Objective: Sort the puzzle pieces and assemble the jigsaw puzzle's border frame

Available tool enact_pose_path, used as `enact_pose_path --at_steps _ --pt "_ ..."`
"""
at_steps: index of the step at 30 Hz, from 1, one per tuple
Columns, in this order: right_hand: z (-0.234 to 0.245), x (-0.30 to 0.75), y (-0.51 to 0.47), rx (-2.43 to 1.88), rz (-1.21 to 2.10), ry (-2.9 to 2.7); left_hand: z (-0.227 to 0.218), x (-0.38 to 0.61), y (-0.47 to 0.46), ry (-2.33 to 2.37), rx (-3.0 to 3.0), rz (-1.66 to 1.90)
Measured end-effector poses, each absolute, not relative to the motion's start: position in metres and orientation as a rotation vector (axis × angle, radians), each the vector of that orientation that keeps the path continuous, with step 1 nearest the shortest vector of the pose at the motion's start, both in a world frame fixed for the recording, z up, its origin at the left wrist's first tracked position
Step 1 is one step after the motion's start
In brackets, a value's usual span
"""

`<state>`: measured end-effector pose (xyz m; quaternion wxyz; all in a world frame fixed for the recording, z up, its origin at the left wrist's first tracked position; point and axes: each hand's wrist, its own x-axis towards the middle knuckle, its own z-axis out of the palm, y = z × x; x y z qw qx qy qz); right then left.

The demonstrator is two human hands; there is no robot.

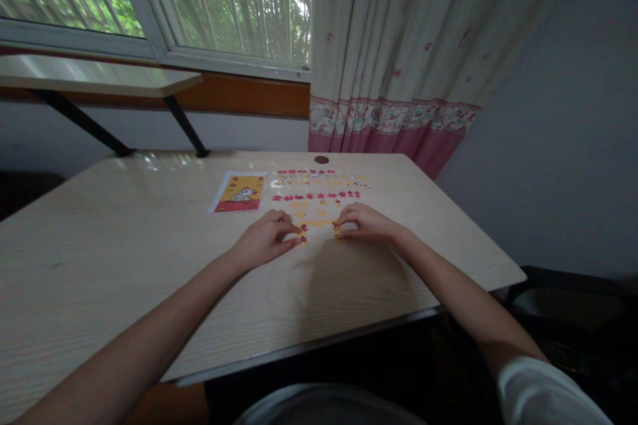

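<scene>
Head view: I see the left hand (266,237) pinched narrowly on a small red-and-yellow jigsaw piece (303,232) and the right hand (366,223) likewise on a second red-and-yellow piece (337,232), both flat on the pale wooden desk (149,265). Between them lies a short yellow strip of joined pieces (317,223), its long axis running left to right, an end pointing at each hand, with a yellow picture card (239,192) beyond

Wood table (149,265), pic card (238,192), puzzle pcs (319,196)
</scene>
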<state>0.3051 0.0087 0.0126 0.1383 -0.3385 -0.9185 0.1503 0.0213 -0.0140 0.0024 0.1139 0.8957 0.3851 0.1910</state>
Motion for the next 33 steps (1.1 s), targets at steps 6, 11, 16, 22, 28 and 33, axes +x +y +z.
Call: enact_pose_path --at_steps 6,11,16,22,28,33 --pt "0.011 0.305 0.01 -0.954 0.378 -2.656 0.004 0.022 -0.015 1.083 2.604 0.614" --pt "0.009 0.304 0.011 -0.969 0.328 -2.665 0.006 0.02 -0.015 0.985 2.634 0.596" --pt "0.009 0.304 0.01 -0.966 0.341 -2.65 0.006 0.02 -0.016 0.996 2.611 0.559" --pt "0.005 0.307 0.015 -1.024 0.345 -2.573 0.006 0.02 -0.016 0.979 2.602 0.565" --pt "-0.002 0.313 0.028 -1.229 0.205 -2.439 0.003 0.02 -0.015 0.968 2.607 0.581" --pt "0.001 0.299 0.042 -1.224 0.073 -2.575 0.003 0.021 -0.016 0.968 2.615 0.58"
